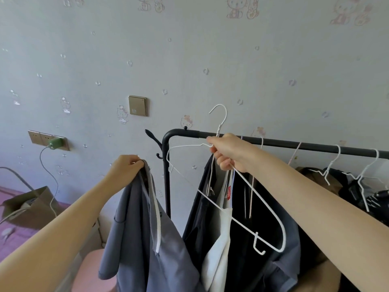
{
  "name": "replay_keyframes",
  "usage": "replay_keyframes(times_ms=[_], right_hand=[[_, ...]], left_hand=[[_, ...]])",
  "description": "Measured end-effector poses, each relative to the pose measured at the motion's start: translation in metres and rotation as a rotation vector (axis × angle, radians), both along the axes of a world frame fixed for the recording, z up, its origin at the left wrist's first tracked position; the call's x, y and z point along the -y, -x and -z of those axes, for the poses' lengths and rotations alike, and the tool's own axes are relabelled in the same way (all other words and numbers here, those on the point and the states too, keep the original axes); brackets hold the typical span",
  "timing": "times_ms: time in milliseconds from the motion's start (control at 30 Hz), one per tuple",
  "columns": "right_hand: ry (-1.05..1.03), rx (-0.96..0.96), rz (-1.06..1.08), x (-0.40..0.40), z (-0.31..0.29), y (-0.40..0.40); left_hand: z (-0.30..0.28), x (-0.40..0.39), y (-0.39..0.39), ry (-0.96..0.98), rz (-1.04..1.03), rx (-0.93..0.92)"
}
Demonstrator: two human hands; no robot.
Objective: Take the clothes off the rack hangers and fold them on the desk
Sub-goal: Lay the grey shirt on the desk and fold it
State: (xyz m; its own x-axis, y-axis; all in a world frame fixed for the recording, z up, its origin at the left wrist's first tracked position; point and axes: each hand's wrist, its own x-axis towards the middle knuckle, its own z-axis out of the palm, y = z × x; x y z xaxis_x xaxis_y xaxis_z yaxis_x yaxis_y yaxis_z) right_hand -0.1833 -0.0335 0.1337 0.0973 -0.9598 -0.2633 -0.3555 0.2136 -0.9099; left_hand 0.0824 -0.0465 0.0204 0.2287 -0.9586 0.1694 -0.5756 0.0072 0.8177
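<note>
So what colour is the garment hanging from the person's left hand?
Blue-grey, with a white drawstring; the head view shows the garment held by the left hand.

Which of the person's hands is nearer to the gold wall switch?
Left. The left hand, gripping the grey garment, sits just below the gold wall switch. The right hand, holding a white hanger, is farther off to the switch's right, by the rack rail.

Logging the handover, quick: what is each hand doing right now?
Left hand: grips the grey garment at its top.
Right hand: grips an empty white hanger.
</note>
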Motion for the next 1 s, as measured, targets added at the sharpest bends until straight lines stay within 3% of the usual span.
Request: replay_keyframes(times_ms=[200,567,833,1000], right_hand=[[-0.119,0.072,0.047,0.043,0.019,-0.024],[-0.044,0.197,0.206,0.110,0.061,-0.062],[-0.115,0.026,0.143,0.112,0.096,-0.071],[-0.090,-0.217,0.075,0.105,0.101,-0.071]], left_hand=[[0.006,0.008,-0.001,-0.025,0.029,0.038],[0.022,0.007,-0.015,-0.004,0.020,0.201],[0.009,0.006,-0.032,0.056,-0.068,0.138],[-0.005,0.000,-0.038,0.076,-0.141,0.104]])
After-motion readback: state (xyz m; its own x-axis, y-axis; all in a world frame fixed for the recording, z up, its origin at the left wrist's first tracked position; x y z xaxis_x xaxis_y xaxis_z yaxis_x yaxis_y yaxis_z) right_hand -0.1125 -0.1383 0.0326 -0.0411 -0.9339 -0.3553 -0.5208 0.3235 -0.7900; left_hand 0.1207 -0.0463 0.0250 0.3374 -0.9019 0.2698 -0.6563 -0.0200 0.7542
